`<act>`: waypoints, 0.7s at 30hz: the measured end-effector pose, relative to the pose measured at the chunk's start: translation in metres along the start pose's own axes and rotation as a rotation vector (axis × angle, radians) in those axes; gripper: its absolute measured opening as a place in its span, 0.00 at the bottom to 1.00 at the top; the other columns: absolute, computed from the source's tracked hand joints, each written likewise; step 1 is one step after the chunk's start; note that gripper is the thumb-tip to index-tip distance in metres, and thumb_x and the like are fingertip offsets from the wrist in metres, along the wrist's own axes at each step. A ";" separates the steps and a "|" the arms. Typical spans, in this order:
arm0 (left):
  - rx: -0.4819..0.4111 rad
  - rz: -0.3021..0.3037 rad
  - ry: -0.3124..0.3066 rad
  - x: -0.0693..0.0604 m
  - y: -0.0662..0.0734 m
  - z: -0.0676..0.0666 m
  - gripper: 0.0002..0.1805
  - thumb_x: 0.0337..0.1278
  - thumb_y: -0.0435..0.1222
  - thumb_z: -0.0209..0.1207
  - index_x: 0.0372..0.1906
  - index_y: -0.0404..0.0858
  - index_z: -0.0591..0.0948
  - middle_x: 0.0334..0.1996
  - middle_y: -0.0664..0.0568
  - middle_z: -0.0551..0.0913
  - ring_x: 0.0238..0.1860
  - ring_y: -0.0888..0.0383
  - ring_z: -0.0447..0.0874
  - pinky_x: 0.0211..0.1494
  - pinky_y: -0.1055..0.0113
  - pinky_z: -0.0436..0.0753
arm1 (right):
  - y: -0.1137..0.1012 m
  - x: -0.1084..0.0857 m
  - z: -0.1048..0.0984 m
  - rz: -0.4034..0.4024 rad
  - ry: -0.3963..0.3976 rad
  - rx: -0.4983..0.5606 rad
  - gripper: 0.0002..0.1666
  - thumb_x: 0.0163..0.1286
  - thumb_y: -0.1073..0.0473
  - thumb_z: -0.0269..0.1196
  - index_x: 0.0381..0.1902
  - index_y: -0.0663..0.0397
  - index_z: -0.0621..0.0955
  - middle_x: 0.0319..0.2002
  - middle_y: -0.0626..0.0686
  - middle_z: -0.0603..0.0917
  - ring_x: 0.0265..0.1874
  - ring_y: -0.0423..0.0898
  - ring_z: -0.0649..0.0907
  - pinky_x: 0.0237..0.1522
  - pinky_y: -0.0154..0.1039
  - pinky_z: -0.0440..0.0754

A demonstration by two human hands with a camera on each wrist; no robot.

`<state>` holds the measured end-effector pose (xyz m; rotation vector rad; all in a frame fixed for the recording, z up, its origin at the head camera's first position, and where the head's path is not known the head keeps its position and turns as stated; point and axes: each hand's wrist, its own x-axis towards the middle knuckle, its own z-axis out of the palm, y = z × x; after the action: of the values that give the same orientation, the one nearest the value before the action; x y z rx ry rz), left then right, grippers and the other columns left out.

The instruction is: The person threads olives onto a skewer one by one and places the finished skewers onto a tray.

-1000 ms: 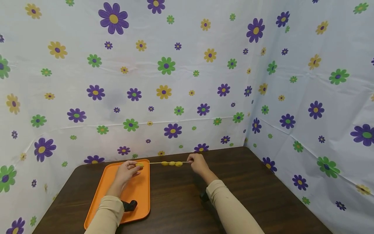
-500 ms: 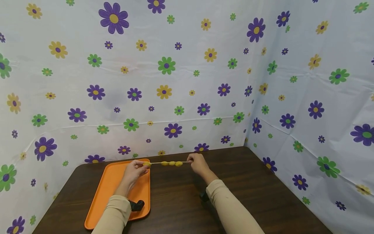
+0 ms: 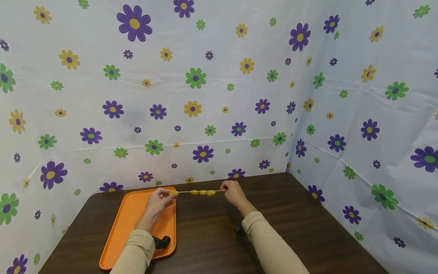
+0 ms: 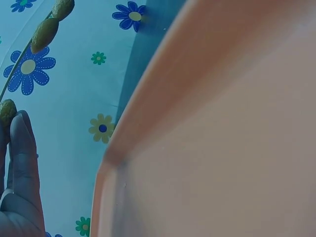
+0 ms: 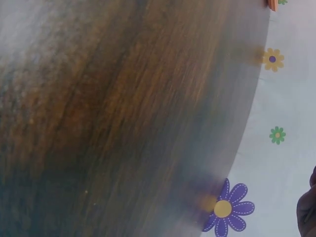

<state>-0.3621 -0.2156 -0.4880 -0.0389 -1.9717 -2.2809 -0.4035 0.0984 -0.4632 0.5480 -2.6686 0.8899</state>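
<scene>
A thin pale skewer (image 3: 184, 191) is held level above the table, with several yellow-green oval pieces (image 3: 203, 193) threaded on it nearer its right end. My left hand (image 3: 158, 202) pinches another yellow-green piece (image 3: 173, 193) at the skewer's left end, over the tray's right edge. My right hand (image 3: 234, 193) grips the skewer's right end between thumb and curled fingers. In the left wrist view, the left hand (image 4: 22, 173) holds its piece (image 4: 7, 112) in line with the stick. Only a sliver of the right hand (image 5: 307, 210) shows in the right wrist view.
An orange tray (image 3: 118, 228) lies on the left of the dark wooden table (image 3: 205, 236), under the left forearm. A black wrist mount (image 3: 161, 242) juts from the left sleeve over the tray. A flower-printed sheet (image 3: 219, 95) hangs behind the table and along its right side.
My left hand has moved to the right with its piece, closer to the pieces on the skewer. The right hand has kept nearly the same place.
</scene>
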 end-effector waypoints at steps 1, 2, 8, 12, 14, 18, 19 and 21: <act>-0.006 0.001 0.002 0.000 0.000 0.001 0.11 0.66 0.21 0.59 0.49 0.25 0.72 0.37 0.49 0.84 0.37 0.59 0.89 0.46 0.64 0.89 | 0.000 0.000 0.000 0.003 -0.001 -0.002 0.12 0.63 0.78 0.60 0.32 0.60 0.86 0.30 0.49 0.85 0.29 0.43 0.78 0.33 0.39 0.81; -0.009 0.001 0.004 -0.001 -0.001 0.001 0.12 0.65 0.21 0.60 0.50 0.25 0.72 0.37 0.49 0.84 0.36 0.60 0.89 0.45 0.64 0.89 | 0.000 0.000 0.000 0.005 -0.001 -0.006 0.12 0.63 0.78 0.60 0.32 0.60 0.86 0.30 0.49 0.85 0.29 0.43 0.78 0.33 0.40 0.81; -0.008 0.002 0.018 -0.001 -0.002 0.003 0.14 0.63 0.22 0.62 0.49 0.26 0.72 0.39 0.48 0.83 0.37 0.59 0.90 0.45 0.65 0.89 | 0.000 0.000 0.002 0.035 0.002 -0.030 0.15 0.62 0.78 0.60 0.30 0.55 0.86 0.30 0.48 0.84 0.29 0.43 0.78 0.33 0.40 0.80; 0.013 0.015 0.027 -0.001 -0.001 0.005 0.12 0.64 0.22 0.62 0.48 0.27 0.73 0.40 0.48 0.83 0.39 0.57 0.90 0.45 0.66 0.88 | 0.000 -0.001 0.001 0.032 0.007 -0.049 0.16 0.62 0.79 0.60 0.29 0.54 0.85 0.30 0.47 0.83 0.29 0.43 0.78 0.34 0.40 0.80; 0.030 0.028 0.027 -0.002 -0.002 0.006 0.11 0.64 0.22 0.61 0.48 0.27 0.74 0.40 0.48 0.83 0.39 0.58 0.90 0.45 0.67 0.88 | -0.001 -0.001 0.000 0.025 0.006 -0.058 0.15 0.62 0.79 0.59 0.31 0.56 0.86 0.30 0.48 0.84 0.30 0.43 0.78 0.34 0.41 0.81; 0.052 0.051 0.024 -0.002 -0.003 0.008 0.11 0.63 0.21 0.63 0.47 0.26 0.75 0.40 0.47 0.82 0.37 0.60 0.89 0.45 0.67 0.88 | -0.002 -0.002 -0.002 0.030 -0.003 -0.079 0.14 0.63 0.78 0.59 0.33 0.58 0.87 0.31 0.48 0.84 0.30 0.43 0.78 0.33 0.41 0.80; 0.050 0.054 0.024 -0.002 -0.003 0.009 0.11 0.62 0.21 0.63 0.47 0.26 0.75 0.40 0.48 0.82 0.37 0.60 0.89 0.45 0.67 0.88 | -0.003 -0.002 -0.003 0.035 -0.005 -0.080 0.14 0.63 0.78 0.59 0.33 0.58 0.87 0.31 0.48 0.84 0.30 0.44 0.78 0.33 0.41 0.80; 0.054 0.060 0.023 -0.003 -0.004 0.010 0.12 0.61 0.21 0.64 0.47 0.25 0.75 0.40 0.47 0.82 0.36 0.61 0.88 0.44 0.67 0.88 | -0.003 -0.003 -0.004 0.037 -0.007 -0.088 0.14 0.63 0.78 0.60 0.33 0.58 0.87 0.31 0.48 0.84 0.30 0.43 0.78 0.33 0.41 0.80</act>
<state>-0.3604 -0.2048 -0.4903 -0.0648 -1.9924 -2.1803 -0.3993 0.0993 -0.4597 0.4835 -2.7174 0.7777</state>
